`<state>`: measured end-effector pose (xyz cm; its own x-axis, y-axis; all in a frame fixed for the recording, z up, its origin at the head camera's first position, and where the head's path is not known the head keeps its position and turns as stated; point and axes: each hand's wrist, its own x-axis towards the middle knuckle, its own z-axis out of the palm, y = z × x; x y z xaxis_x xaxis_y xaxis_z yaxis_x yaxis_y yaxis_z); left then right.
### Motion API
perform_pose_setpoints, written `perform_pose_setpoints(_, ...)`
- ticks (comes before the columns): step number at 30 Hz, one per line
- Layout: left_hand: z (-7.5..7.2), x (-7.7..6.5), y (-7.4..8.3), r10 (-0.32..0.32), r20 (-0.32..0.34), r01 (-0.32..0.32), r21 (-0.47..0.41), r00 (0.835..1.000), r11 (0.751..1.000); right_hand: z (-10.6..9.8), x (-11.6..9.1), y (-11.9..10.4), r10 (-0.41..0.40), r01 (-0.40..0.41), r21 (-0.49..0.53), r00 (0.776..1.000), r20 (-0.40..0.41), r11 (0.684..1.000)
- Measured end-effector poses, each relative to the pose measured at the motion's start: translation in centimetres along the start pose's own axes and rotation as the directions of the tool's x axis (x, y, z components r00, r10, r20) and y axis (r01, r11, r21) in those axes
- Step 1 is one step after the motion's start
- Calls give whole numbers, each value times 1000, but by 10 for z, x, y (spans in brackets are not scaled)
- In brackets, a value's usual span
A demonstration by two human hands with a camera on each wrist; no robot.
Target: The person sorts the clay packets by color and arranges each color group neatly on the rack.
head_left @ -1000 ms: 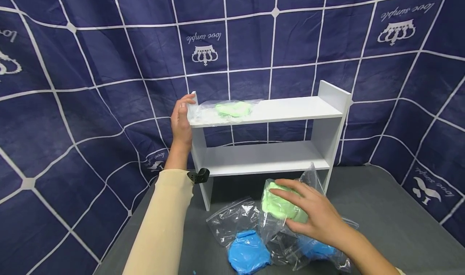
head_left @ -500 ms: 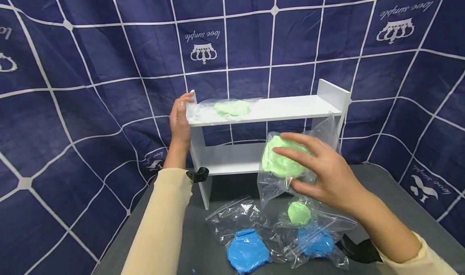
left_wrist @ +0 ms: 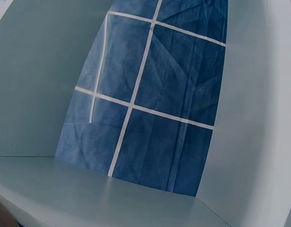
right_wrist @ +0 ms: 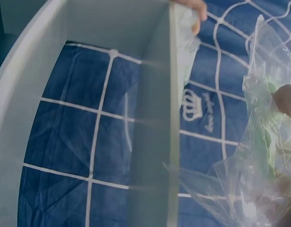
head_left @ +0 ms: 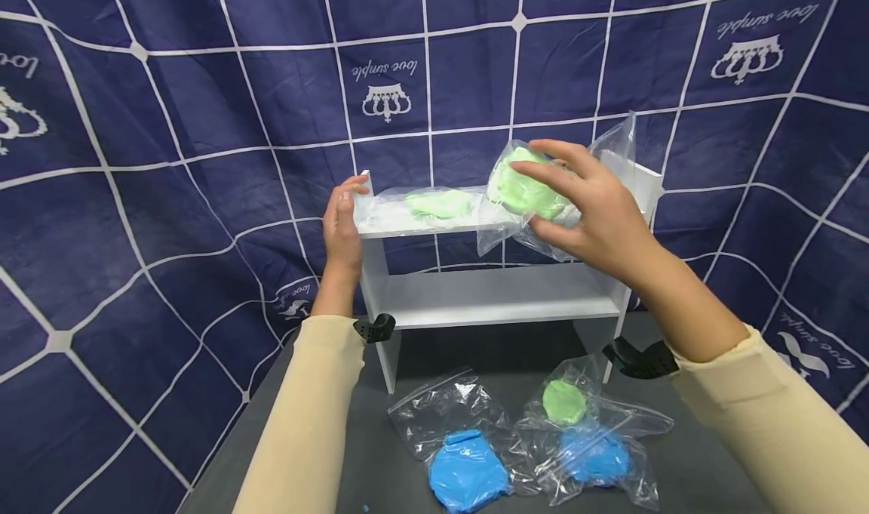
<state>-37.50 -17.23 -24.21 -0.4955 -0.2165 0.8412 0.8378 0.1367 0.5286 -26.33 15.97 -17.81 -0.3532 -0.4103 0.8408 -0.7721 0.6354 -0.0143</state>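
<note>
My right hand (head_left: 597, 204) pinches a clear zip bag with a pale green, clay-like lump (head_left: 519, 186), thumb below and fingers above. In the head view it overlaps the right half of the white shelf's (head_left: 502, 295) top board. The right wrist view shows this bag (right_wrist: 263, 137) beside the board's edge. My left hand (head_left: 345, 223) grips the top of the shelf's left side panel. Next to it, a second bag with a pale green lump (head_left: 440, 203) lies flat on the top board. The left wrist view looks into the shelf, past its white boards (left_wrist: 259, 118).
On the dark grey table (head_left: 271, 438), in front of the shelf, lie a bagged blue lump (head_left: 467, 472), another bagged blue lump (head_left: 594, 453) and a smaller bagged green disc (head_left: 563, 401). A navy curtain with white lines (head_left: 204, 91) hangs behind and at both sides.
My right hand has lifted the bag with the green lump from the table up to top-board height, uncovering the small green disc. My left hand keeps its grip on the side panel.
</note>
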Motion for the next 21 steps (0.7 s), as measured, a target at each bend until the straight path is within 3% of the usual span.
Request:
perform_pose_setpoints(4,1,1,0,6,2,-6,-5,1000,1000,12,13,13,41,-41,1,999,29,999)
perform_pose_setpoints(8,0,3,1,18,-9,-18,-6,1000,1000,27,25,25,100,-99,-14,989,111,995)
perform_pose_setpoints(16,-3,-2,1,-3,-3,3,3,1000,1000,53,35,40,202,-207,-19,921,333,978)
perform_pose_setpoints(21,-1,-3,2,-7,6,7,2,1000,1000,61,39,42,223,-239,-6,894,389,971)
